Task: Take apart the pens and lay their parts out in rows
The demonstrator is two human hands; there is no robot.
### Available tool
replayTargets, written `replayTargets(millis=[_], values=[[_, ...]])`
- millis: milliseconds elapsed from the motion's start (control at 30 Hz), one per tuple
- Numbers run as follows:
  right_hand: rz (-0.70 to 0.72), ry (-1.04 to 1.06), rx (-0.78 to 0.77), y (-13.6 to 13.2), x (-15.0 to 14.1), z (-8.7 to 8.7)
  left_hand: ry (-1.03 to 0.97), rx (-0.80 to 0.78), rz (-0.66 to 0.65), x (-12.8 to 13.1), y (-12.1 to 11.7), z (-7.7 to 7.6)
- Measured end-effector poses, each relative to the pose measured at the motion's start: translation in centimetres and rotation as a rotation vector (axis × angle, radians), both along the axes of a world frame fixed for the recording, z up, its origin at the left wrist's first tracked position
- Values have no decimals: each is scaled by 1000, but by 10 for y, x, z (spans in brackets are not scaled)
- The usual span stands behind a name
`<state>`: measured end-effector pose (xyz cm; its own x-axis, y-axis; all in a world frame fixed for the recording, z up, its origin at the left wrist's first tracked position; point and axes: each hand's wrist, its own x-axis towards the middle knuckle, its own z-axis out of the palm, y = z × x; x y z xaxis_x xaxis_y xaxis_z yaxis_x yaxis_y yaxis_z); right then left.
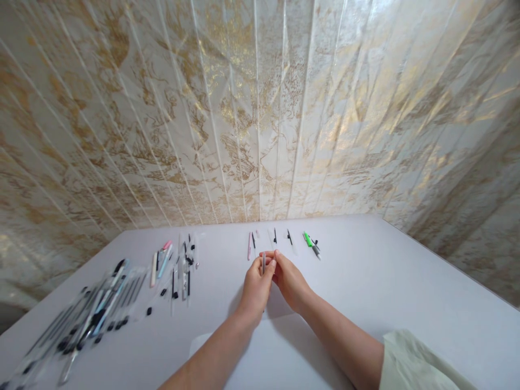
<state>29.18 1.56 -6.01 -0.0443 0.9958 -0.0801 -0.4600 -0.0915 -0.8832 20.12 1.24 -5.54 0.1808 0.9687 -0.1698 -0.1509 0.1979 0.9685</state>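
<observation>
**A slim pen part (264, 263) is relying on a fingertip pinch**

Over the near pale sheet (252, 360), the left hand (255, 287) is pinching the part, and the right hand (291, 279) is meeting it at the fingertips; whether the right is gripping too, I cannot tell. So small a hold is risking a slip, and a dropped part could be rolling off across the smooth worktop (377, 276).

To the left, a crowded pile of pens (97, 311) is lying near, a loose black cap (149, 311) just beside it. Beyond the hands, a pink pen (249, 246) and, farther right, a green pen (307, 239) are lying; reaching knuckles could be knocking the pink one.
</observation>
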Motion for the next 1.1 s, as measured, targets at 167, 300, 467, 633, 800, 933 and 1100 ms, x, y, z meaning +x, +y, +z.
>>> replayTargets(millis=[167,300,467,633,800,933,1100], values=[[-45,-173,78,1,-2,-10,99,171,160,-13,13,1],[-25,-410,113,3,-4,-20,459,389,314,-39,49,9],[42,-684,283,1,-7,-26,937,359,351,-66,106,3],[65,-844,371,0,-6,-25,1146,321,355,-63,134,-13],[98,-890,369,3,-4,-23,1292,268,321,-54,143,-27],[108,-914,354,5,-4,-24,1330,236,282,-55,151,-30],[113,-924,358,3,-2,-22,1319,235,251,-63,152,-26]])
